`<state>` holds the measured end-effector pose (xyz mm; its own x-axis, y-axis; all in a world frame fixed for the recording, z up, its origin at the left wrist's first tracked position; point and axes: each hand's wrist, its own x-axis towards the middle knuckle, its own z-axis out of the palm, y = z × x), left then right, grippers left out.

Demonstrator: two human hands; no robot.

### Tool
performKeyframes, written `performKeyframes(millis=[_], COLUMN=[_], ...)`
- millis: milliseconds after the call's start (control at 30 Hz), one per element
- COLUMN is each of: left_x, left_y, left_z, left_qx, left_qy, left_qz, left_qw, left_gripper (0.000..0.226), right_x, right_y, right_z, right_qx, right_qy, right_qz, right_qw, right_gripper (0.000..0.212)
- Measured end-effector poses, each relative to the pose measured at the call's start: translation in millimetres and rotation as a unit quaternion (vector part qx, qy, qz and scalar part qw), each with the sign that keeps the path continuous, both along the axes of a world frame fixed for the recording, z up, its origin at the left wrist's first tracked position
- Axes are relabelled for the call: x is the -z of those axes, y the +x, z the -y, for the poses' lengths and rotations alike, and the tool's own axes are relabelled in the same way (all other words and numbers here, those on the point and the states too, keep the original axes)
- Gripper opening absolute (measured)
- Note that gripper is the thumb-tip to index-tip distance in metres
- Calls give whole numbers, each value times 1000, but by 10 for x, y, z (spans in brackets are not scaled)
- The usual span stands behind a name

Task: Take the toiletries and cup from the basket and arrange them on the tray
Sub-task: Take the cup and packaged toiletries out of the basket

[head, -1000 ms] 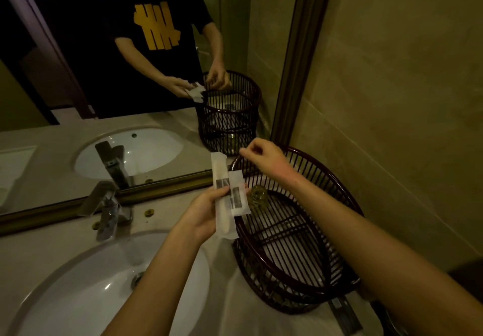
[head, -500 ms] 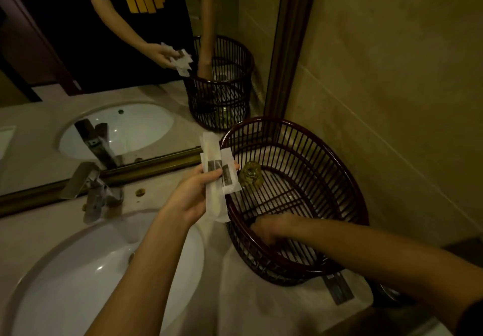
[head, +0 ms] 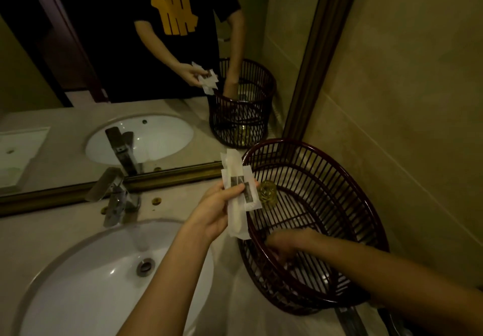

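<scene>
**Packets parked in one hand while the other is fishing in the basket**

The left hand [head: 214, 210] is holding a small bundle of white packets [head: 239, 192] upright, just outside the basket's [head: 366, 205] near rim and above the strip of surface [head: 78, 234] between basin [head: 86, 283] and basket. Its fingers [head: 235, 189] are pinching the packets against the palm, thumb across the front. Judging by the pose, it is serving as a holding place so the other hand is free to collect more.

The right hand [head: 287, 244] is reaching down inside the basket, close to the near wall, with the forearm crossing over the rim. Whether its fingers are closing on anything I cannot tell (the light is dim and the bars are hiding the fingertips).

A small yellowish cup [head: 268, 194] is standing on the basket floor toward the far left side, partly behind the packets and apart from the right hand. It looks untouched.

The basket is sitting in the corner against the wall, beside the mirror [head: 78, 87]. The tray cannot be picked out with any certainty, so nothing appears arranged yet; the task seems to be at the unloading step.
</scene>
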<state>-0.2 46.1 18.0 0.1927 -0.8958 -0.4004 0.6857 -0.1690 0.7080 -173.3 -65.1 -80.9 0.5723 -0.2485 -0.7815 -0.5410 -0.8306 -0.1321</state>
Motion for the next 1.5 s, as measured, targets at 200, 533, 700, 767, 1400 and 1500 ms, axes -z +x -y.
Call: performKeyframes(millis=[200, 533, 700, 767, 1400, 1500], left_x=[-68, -115, -112, -119, -60, -55], left_y=[-21, 32, 28, 25, -33, -40], left_z=[-14, -9, -18, -24, -34, -50], left_qx=[-6, -54, -44, -44, -9, -20], left_qy=[18, 18, 2, -2, 21, 17], left_qz=[-19, -95, -120, -125, -16, -15], left_qw=[1000, 994, 992, 991, 1000, 1000], left_gripper=[40, 53, 52, 51, 34, 36], right_x=[-767, -1732, -1541, -1496, -400, -32], right_y=[-160, 439, 647, 669, 483, 611], right_z=[614, -75, -77, -87, 1095, 1085], right_qx=[244, 284, 263, 253, 361, 364], right_qy=[-68, 49, -50, -95, -94, -77], right_qz=[298, 504, 479, 475, 275, 242], right_qw=[920, 814, 836, 837, 886, 896], right_gripper=[10, 10, 10, 13, 60, 94])
